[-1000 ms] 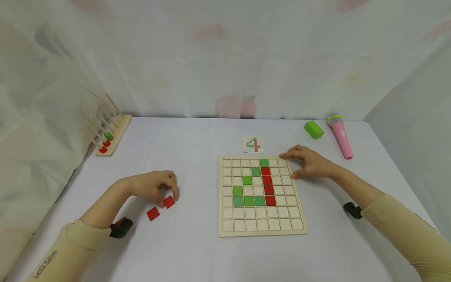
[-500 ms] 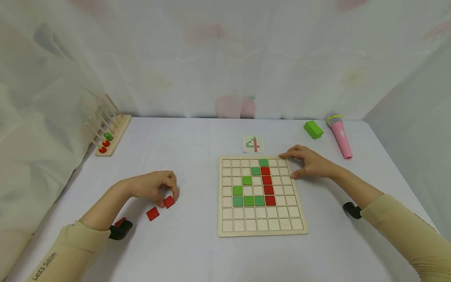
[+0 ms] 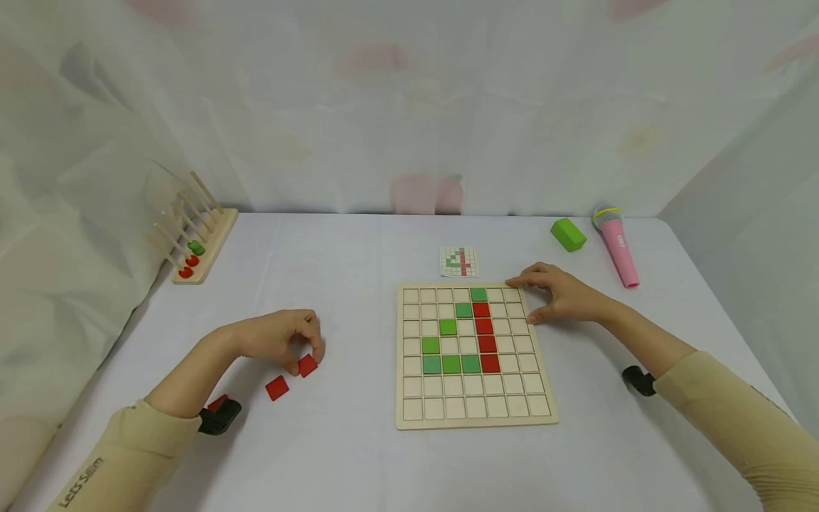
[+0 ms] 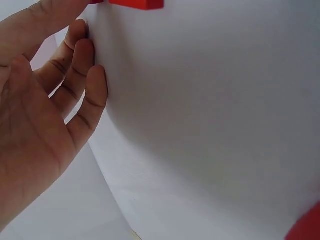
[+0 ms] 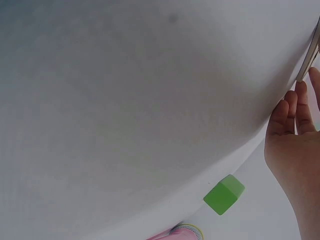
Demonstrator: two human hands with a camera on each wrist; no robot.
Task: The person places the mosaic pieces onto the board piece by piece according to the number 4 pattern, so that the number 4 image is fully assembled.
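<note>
At the left of the table my left hand [image 3: 275, 338] pinches a small red square tile [image 3: 308, 365] between thumb and index finger. A second red tile [image 3: 277, 388] lies just below it, and another [image 3: 217, 403] is partly hidden by the wrist camera. My right hand [image 3: 563, 295] holds the top right corner of a wooden grid board [image 3: 448, 410], fingers at the corner and thumb on the right edge. Green tiles [image 3: 451, 364] and a column of red tiles [image 3: 485, 326] fill some squares. In the left wrist view, the thumb [image 4: 42, 22] reaches toward red tiles at the top edge.
Behind the board lies a small card [image 3: 458, 262] with a green and red grid pattern. A green block [image 3: 568, 235] and a pink toy microphone [image 3: 618, 249] are at the back right. A wooden peg stand [image 3: 214, 245] with red and green pieces stands at the back left.
</note>
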